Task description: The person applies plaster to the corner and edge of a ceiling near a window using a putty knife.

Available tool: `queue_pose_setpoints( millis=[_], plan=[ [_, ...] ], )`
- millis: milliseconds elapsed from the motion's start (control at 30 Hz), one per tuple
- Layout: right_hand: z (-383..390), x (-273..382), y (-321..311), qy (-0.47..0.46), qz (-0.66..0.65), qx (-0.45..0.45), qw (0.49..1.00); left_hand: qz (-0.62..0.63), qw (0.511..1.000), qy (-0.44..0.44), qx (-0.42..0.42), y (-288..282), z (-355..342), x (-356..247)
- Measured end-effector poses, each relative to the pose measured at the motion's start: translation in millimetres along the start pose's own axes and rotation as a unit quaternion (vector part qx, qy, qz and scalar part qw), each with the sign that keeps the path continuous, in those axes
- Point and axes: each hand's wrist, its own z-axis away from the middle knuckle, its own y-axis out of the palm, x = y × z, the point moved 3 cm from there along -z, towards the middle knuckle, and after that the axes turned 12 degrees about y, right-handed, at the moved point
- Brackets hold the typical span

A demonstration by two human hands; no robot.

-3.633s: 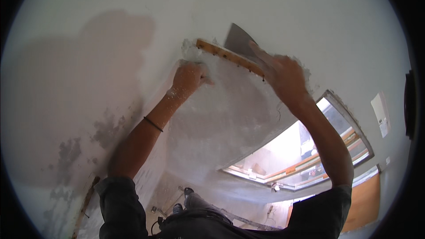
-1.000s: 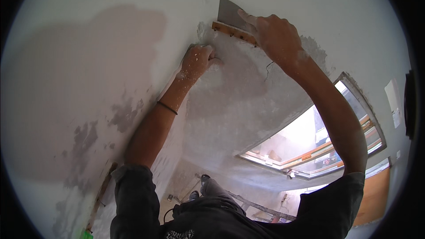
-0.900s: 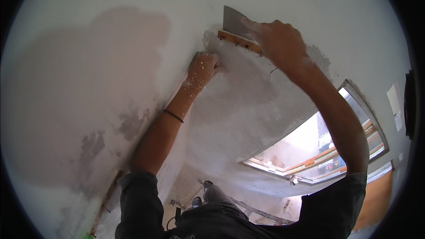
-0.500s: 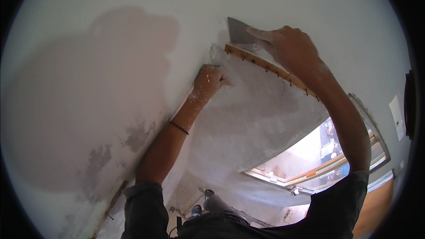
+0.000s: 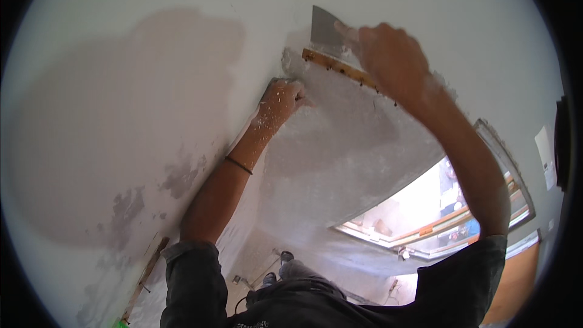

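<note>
My right hand (image 5: 395, 64) is closed around a scraper with a wide, thin grey blade (image 5: 327, 27); the handle is hidden in the fist. One finger stretches toward the blade, which lies against the pale wall just above a wooden strip (image 5: 340, 68) studded with small nails. Part of that strip disappears behind the right hand. Lower and to the left, my left hand (image 5: 282, 100) is closed near the corner between the two walls. White specks cover its back and wrist. A dark edge (image 5: 280, 79) shows at its knuckles, but what it belongs to is hidden.
On the left wall (image 5: 121, 146) falls a large shadow, with grey patches (image 5: 127, 209) lower down. Another nailed wooden strip (image 5: 146, 279) is at the lower left. A wood-framed window (image 5: 419, 218) opens at the lower right. Far below, my feet (image 5: 270, 279) stand near some bars.
The whole view has shifted slightly, so the walls and strip sit higher and further left. My right hand covers more of the strip, and the blade is slightly further above its end.
</note>
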Motion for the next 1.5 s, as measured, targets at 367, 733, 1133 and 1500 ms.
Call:
queue_pose_setpoints(
  millis=[367, 733, 1133, 1500],
  plan=[
    [6.2, -8.1, -18.3, 0.047, -0.014, 0.038, 0.998, 0.003, 0.997, -0.061, 0.050, -4.5, -10.0, -6.3],
    [14.9, -13.9, -7.0, 0.072, -0.017, 0.069, 0.995, 0.015, 0.996, -0.052, 0.072, -7.5, -10.9, -11.5],
    [12.0, 1.2, 18.3, 0.003, -0.021, -0.013, 1.000, 0.037, 0.997, -0.033, 0.062, -2.9, -2.1, -8.9],
    [-1.4, -10.0, 40.3, -0.022, -0.029, -0.025, 0.999, 0.043, 0.998, -0.014, 0.036, -2.4, -9.7, -9.3]
  ],
)
